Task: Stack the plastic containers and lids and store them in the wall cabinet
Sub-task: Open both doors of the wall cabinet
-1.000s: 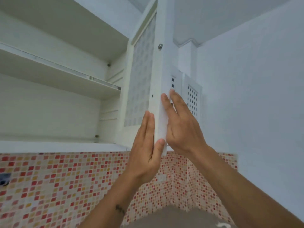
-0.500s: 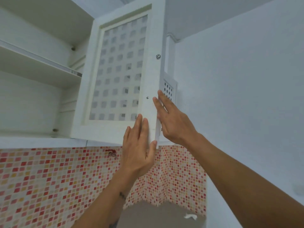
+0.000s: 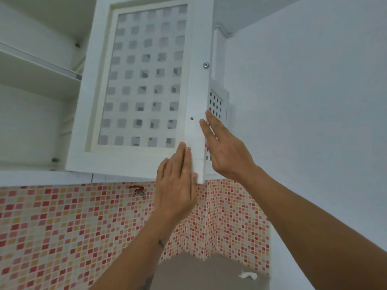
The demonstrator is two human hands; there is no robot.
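I see both hands raised to the free edge of the wall cabinet door [image 3: 144,84], which hangs part-way open. The door's long axis runs vertically; its lattice-patterned panel faces me and a little to my left, with the hinged side away to the left of both hands and the free edge between them. My left hand [image 3: 176,185] lies flat against the door's lower corner, fingers straight and together, pointing up; its thumb rests at the bottom of the edge. It grips nothing. My right hand [image 3: 226,151] is spread open too, fingers extended upward, its fingertips [image 3: 203,124] touching the edge of the door from the other side; it closes on nothing.

Left of my left hand the wall cabinet [image 3: 37,114] stands open, with a white shelf [image 3: 39,70] up high. I cannot make out any containers or lids inside from here. Just behind my right hand is a second white door [image 3: 217,105] with small square holes. Below both hands runs a wall of red, orange and cream mosaic tiles [image 3: 62,227]. Under my right forearm a crumpled white scrap [image 3: 248,275] lies on a grey surface [image 3: 201,273]. I can read no writing or labels anywhere.
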